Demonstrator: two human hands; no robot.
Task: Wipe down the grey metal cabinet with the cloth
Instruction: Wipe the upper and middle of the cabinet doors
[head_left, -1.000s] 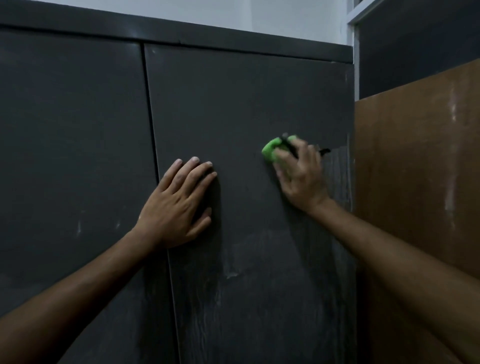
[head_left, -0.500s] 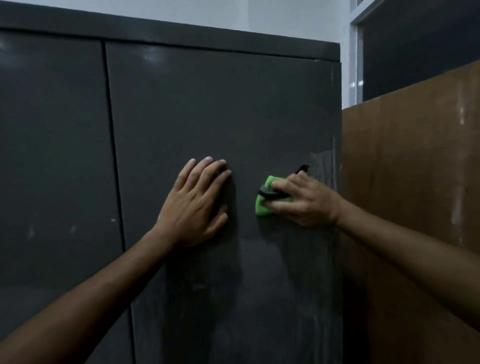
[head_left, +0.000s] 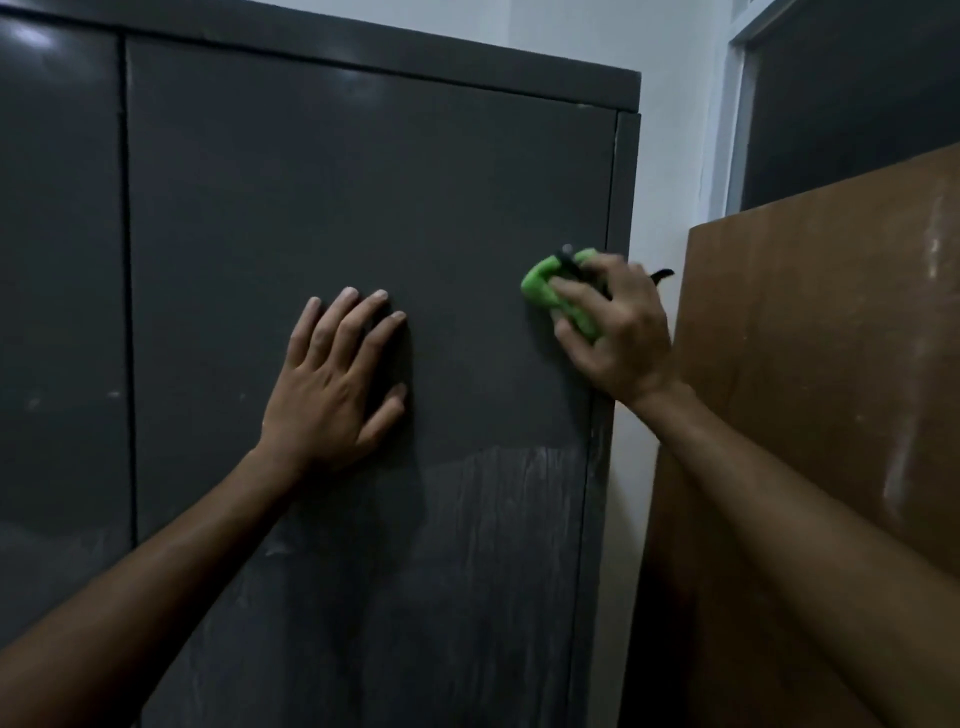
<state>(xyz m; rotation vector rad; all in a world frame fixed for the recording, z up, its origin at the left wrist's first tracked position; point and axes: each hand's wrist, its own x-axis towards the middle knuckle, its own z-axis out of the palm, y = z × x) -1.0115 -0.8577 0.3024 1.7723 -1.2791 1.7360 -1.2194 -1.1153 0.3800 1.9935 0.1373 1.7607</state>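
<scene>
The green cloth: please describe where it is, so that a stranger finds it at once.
Find the grey metal cabinet and follow its right door to the right edge. There the right hand presses a bunched green cloth against the door. It is the only bright thing here.

no readable text, label, brand, number or sign shows on any surface here.

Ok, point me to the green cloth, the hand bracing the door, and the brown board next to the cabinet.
green cloth (head_left: 543, 285): head view, on the bare green fold left of the fingers.
left hand (head_left: 332, 387): head view, on the back of the hand, flat on the door.
brown board (head_left: 810, 338): head view, on its bare face.
</scene>
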